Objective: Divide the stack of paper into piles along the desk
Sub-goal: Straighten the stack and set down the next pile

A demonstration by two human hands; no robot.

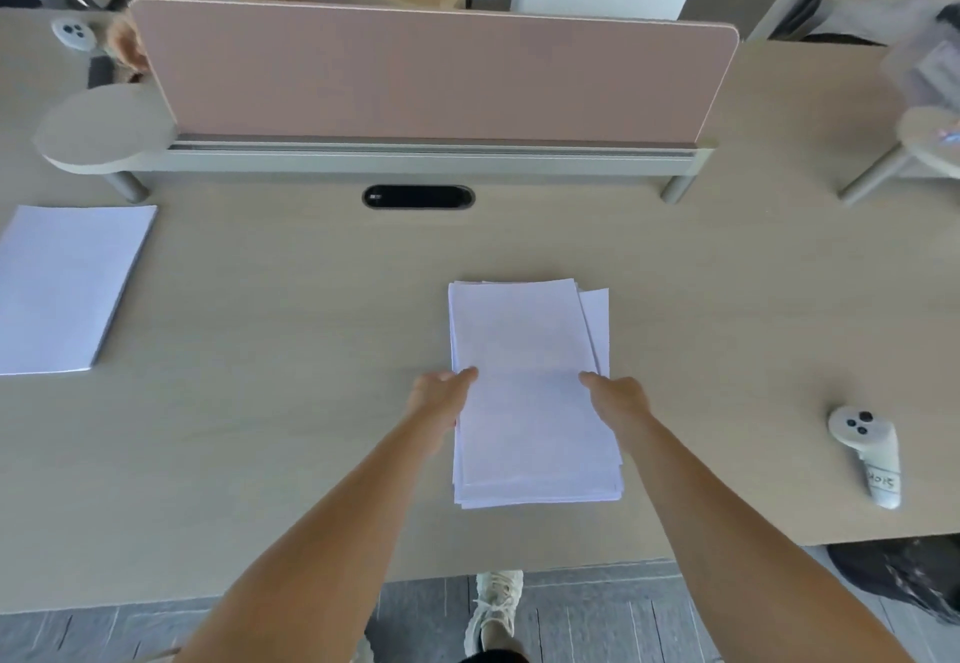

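A stack of white paper [524,350] lies in the middle of the light wooden desk [270,402], its sheets slightly fanned at the far right corner. My left hand [441,397] grips the stack's left edge, thumb on top. On the right edge my right hand [618,397] holds it the same way. A separate pile of white paper [67,288] rests flat at the desk's far left, apart from both hands.
A pink divider panel [431,75] on a grey rail closes the desk's far side, with a black cable slot [418,196] before it. A white hand controller [867,449] lies at the right. Other people's arms show beyond the divider. The desk's near edge runs below my forearms.
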